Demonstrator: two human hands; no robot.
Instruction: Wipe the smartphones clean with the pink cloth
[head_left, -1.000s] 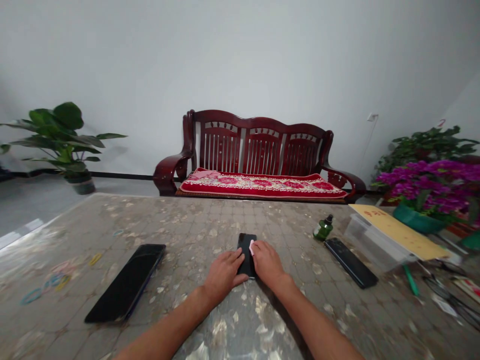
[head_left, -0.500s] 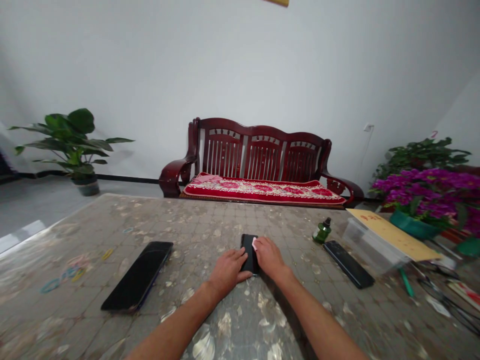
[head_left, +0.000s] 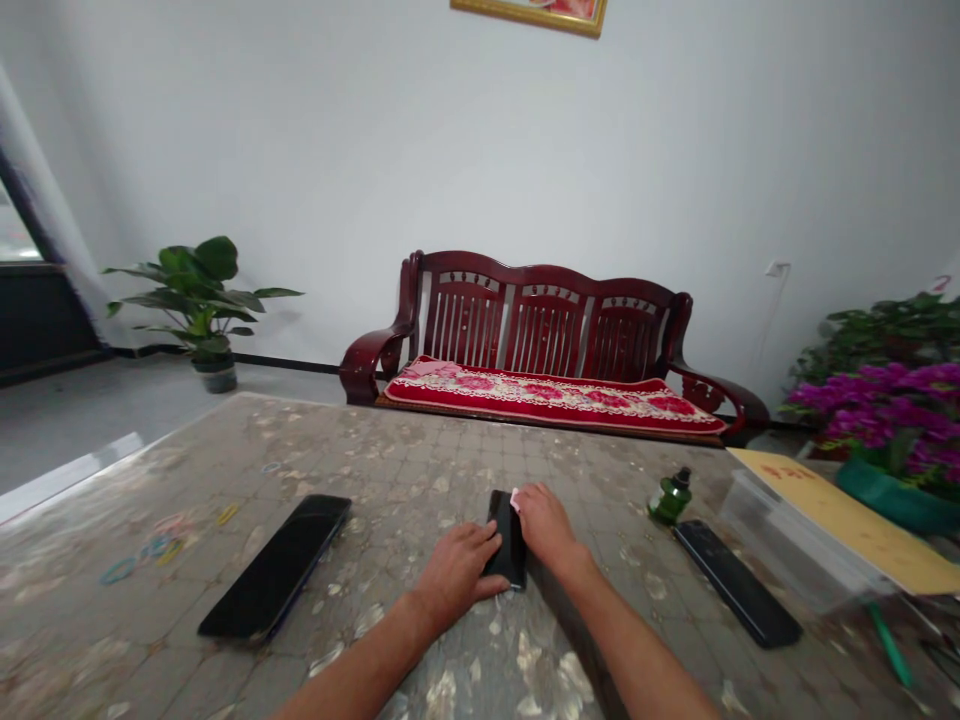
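Note:
A black phone [head_left: 510,550] lies flat on the patterned tablecloth [head_left: 420,460] in front of me. My left hand [head_left: 459,567] rests at its left edge, thumb and fingers spread around that side and touching it. My right hand [head_left: 544,520] is closed on a small pale pink piece [head_left: 515,500], pressed near the phone's upper right edge. Farther left lies a larger black tablet or phone [head_left: 277,570]. To the right, another black phone [head_left: 737,582] lies beside a small green bottle [head_left: 670,496] with a black top.
Coloured bands [head_left: 161,545] lie at the left. On the right are a clear plastic box [head_left: 787,545] with a yellow envelope [head_left: 847,515] on top, a green-handled tool [head_left: 890,645] and purple flowers [head_left: 885,410]. A wooden bench [head_left: 367,362] stands beyond the table.
The camera view has shifted, so most things appear lower, those at the right also farther right. Both hands stay at the phone, the pink piece still in my right hand near its upper edge.

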